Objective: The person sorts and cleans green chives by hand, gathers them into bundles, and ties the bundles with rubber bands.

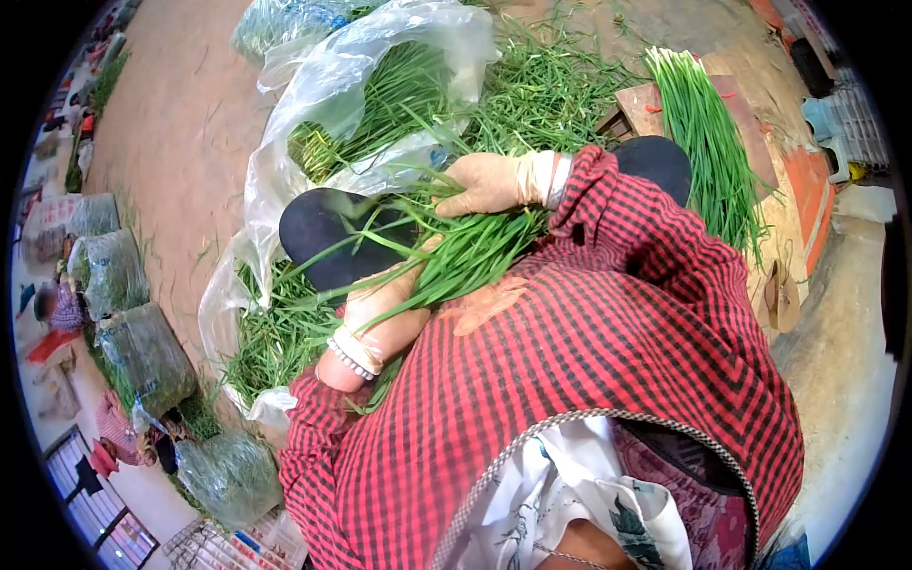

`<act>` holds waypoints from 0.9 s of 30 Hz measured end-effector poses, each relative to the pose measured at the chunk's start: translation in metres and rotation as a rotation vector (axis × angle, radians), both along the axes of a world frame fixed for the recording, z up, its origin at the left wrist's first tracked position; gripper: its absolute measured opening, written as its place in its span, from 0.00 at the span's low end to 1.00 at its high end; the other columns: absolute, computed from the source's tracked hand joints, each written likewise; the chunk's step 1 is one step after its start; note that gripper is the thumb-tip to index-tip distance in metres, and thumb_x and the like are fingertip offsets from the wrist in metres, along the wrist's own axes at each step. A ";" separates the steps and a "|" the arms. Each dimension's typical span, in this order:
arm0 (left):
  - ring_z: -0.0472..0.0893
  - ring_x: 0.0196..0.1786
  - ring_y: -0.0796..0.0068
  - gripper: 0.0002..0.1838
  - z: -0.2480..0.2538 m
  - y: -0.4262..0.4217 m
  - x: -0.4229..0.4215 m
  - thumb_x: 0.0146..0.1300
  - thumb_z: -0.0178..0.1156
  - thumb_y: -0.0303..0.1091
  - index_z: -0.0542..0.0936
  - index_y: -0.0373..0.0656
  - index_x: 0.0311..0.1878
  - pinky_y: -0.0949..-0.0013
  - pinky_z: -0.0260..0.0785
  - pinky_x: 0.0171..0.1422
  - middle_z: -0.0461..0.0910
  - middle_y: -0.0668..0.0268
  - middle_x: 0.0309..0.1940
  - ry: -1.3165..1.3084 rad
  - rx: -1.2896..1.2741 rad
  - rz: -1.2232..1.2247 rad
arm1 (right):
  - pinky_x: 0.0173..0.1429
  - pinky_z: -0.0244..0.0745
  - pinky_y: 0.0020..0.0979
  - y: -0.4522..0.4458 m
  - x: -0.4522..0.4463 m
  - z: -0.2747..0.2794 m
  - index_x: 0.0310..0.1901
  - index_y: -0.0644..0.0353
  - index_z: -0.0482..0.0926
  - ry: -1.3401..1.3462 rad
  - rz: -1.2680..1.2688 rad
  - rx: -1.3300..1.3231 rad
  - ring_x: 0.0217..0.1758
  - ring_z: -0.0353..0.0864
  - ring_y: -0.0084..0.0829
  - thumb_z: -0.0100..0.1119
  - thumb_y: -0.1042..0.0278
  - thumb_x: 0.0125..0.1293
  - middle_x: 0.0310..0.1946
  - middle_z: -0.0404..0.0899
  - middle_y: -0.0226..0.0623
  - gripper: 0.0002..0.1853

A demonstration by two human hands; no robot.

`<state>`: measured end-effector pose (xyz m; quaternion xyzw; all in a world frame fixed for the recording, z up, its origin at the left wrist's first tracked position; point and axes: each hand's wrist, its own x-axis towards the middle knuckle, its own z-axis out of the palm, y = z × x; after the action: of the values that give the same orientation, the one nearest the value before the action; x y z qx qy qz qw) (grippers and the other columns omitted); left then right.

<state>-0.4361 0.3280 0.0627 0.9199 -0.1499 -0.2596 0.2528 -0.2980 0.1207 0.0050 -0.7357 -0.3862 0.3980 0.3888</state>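
Note:
A loose bunch of green chives (480, 256) lies across my lap between both hands, its leaves fanning out to the left. My right hand (483, 183), in a thin pale glove, closes over the top of the bunch from the far side. Lower left, my left hand (388, 309), also gloved and with a beaded bracelet at the wrist, curls around the bunch from below; leaves hide part of its fingers. Just beyond my knees, an opened clear plastic bag (285, 180) contains more chives (399, 95), some tied with a yellow band.
Loose chives (551, 90) are heaped on the floor ahead. A neat chive bundle (698, 133) with white ends lies on a small wooden board (641, 109) at right. Several packed plastic bags (147, 356) line the left, with other people (119, 427) near them. A basket (860, 123) stands far right.

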 end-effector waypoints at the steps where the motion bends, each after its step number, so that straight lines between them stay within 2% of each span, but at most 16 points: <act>1: 0.81 0.46 0.52 0.32 -0.001 0.002 -0.001 0.53 0.59 0.34 0.70 0.52 0.66 0.60 0.74 0.52 0.81 0.52 0.47 0.026 0.021 -0.005 | 0.46 0.73 0.33 -0.001 -0.003 -0.009 0.43 0.64 0.78 -0.126 -0.059 0.008 0.36 0.79 0.31 0.58 0.51 0.66 0.31 0.82 0.37 0.20; 2: 0.81 0.49 0.54 0.33 -0.002 0.001 -0.003 0.52 0.60 0.34 0.70 0.50 0.65 0.61 0.73 0.55 0.80 0.52 0.50 0.060 -0.013 0.058 | 0.46 0.73 0.33 -0.003 -0.003 -0.017 0.43 0.64 0.78 -0.121 -0.060 0.008 0.36 0.79 0.31 0.58 0.51 0.66 0.31 0.82 0.37 0.20; 4: 0.81 0.51 0.54 0.33 -0.019 0.005 -0.006 0.51 0.62 0.33 0.71 0.49 0.64 0.62 0.72 0.56 0.80 0.52 0.49 0.007 -0.133 0.078 | 0.41 0.74 0.30 -0.006 -0.004 -0.013 0.41 0.62 0.78 0.162 -0.534 0.137 0.31 0.79 0.28 0.56 0.52 0.67 0.27 0.80 0.34 0.18; 5: 0.80 0.52 0.55 0.33 -0.026 0.005 -0.006 0.49 0.64 0.31 0.72 0.47 0.63 0.63 0.70 0.58 0.81 0.52 0.48 -0.050 -0.252 0.102 | 0.29 0.72 0.27 -0.012 0.001 -0.009 0.39 0.59 0.77 0.359 -0.743 0.213 0.20 0.74 0.23 0.54 0.51 0.69 0.21 0.74 0.27 0.17; 7: 0.81 0.51 0.62 0.32 -0.014 0.001 -0.001 0.50 0.64 0.29 0.73 0.45 0.62 0.67 0.70 0.58 0.82 0.56 0.49 0.135 -0.210 0.153 | 0.17 0.63 0.24 -0.029 0.019 -0.002 0.39 0.59 0.76 0.441 -1.034 0.283 0.12 0.63 0.18 0.52 0.50 0.71 0.16 0.66 0.22 0.18; 9: 0.81 0.48 0.73 0.29 -0.028 0.006 -0.003 0.53 0.62 0.24 0.73 0.42 0.61 0.71 0.70 0.57 0.82 0.61 0.48 0.317 -0.249 0.237 | 0.13 0.53 0.22 -0.052 0.034 0.002 0.40 0.58 0.76 0.567 -1.109 0.441 0.10 0.54 0.15 0.51 0.50 0.71 0.14 0.60 0.20 0.17; 10: 0.78 0.47 0.81 0.26 -0.036 0.005 -0.004 0.55 0.62 0.20 0.74 0.40 0.59 0.75 0.70 0.56 0.82 0.67 0.47 0.323 -0.401 0.288 | 0.13 0.49 0.22 -0.062 0.041 0.005 0.41 0.58 0.76 0.587 -1.144 0.507 0.10 0.51 0.14 0.50 0.50 0.72 0.14 0.58 0.18 0.17; 13: 0.78 0.48 0.81 0.24 -0.029 0.007 -0.001 0.55 0.61 0.18 0.74 0.38 0.58 0.74 0.70 0.56 0.81 0.68 0.47 0.475 -0.593 0.393 | 0.14 0.44 0.21 -0.083 0.052 0.016 0.45 0.60 0.74 0.475 -1.224 0.589 0.11 0.52 0.14 0.52 0.51 0.71 0.15 0.58 0.17 0.18; 14: 0.81 0.48 0.72 0.25 -0.025 0.006 -0.001 0.57 0.60 0.28 0.74 0.44 0.61 0.72 0.70 0.56 0.82 0.61 0.46 0.464 -0.713 0.377 | 0.15 0.45 0.21 -0.090 0.056 0.017 0.45 0.60 0.74 0.449 -1.242 0.610 0.12 0.52 0.14 0.52 0.51 0.71 0.15 0.58 0.18 0.18; 19: 0.77 0.48 0.80 0.24 -0.012 0.026 -0.001 0.53 0.61 0.19 0.75 0.38 0.57 0.74 0.69 0.55 0.81 0.69 0.47 0.450 -0.549 0.340 | 0.17 0.51 0.20 -0.159 0.084 0.022 0.46 0.60 0.77 0.212 -1.443 0.544 0.13 0.55 0.14 0.55 0.50 0.70 0.19 0.63 0.20 0.19; 20: 0.77 0.48 0.80 0.25 -0.013 0.031 -0.006 0.52 0.61 0.18 0.75 0.38 0.57 0.74 0.69 0.55 0.81 0.69 0.47 0.523 -0.691 0.448 | 0.17 0.51 0.20 -0.163 0.084 0.022 0.46 0.60 0.77 0.215 -1.442 0.543 0.13 0.55 0.14 0.55 0.50 0.70 0.19 0.63 0.20 0.19; 22: 0.78 0.47 0.80 0.26 -0.018 0.034 -0.011 0.51 0.61 0.17 0.75 0.38 0.57 0.74 0.70 0.55 0.81 0.70 0.46 0.583 -0.827 0.582 | 0.24 0.64 0.18 -0.159 0.068 0.038 0.47 0.58 0.79 -0.135 -1.031 -0.059 0.20 0.68 0.14 0.56 0.49 0.68 0.24 0.74 0.23 0.19; 23: 0.77 0.51 0.81 0.29 -0.020 0.036 -0.008 0.52 0.55 0.14 0.73 0.38 0.61 0.75 0.69 0.57 0.80 0.69 0.50 0.595 -0.802 0.540 | 0.41 0.75 0.22 -0.136 0.045 0.048 0.49 0.56 0.80 -0.164 -0.851 -0.018 0.35 0.79 0.19 0.58 0.48 0.67 0.34 0.82 0.26 0.20; 25: 0.76 0.50 0.82 0.29 -0.016 0.030 0.000 0.52 0.55 0.14 0.73 0.38 0.61 0.76 0.69 0.57 0.80 0.70 0.50 0.594 -0.744 0.479 | 0.67 0.65 0.38 -0.105 0.021 0.050 0.54 0.60 0.78 -0.400 -0.318 0.000 0.64 0.69 0.39 0.66 0.55 0.60 0.57 0.74 0.41 0.24; 26: 0.76 0.50 0.82 0.29 -0.016 0.027 0.002 0.52 0.55 0.14 0.73 0.38 0.61 0.76 0.69 0.57 0.80 0.70 0.50 0.596 -0.744 0.472 | 0.71 0.59 0.42 -0.081 -0.001 0.070 0.59 0.60 0.73 -0.411 -0.245 0.026 0.70 0.61 0.44 0.69 0.55 0.55 0.63 0.68 0.46 0.31; 27: 0.76 0.50 0.81 0.29 -0.016 0.023 0.002 0.52 0.56 0.14 0.73 0.38 0.61 0.75 0.69 0.56 0.80 0.70 0.49 0.651 -0.788 0.499 | 0.70 0.59 0.40 -0.066 -0.008 0.053 0.57 0.63 0.73 -0.492 -0.202 0.166 0.65 0.66 0.46 0.67 0.48 0.54 0.57 0.72 0.48 0.34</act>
<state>-0.4341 0.3511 0.0463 0.6361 0.0721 -0.3866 0.6638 -0.3063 0.0549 0.0579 -0.8106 -0.4251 0.1338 0.3798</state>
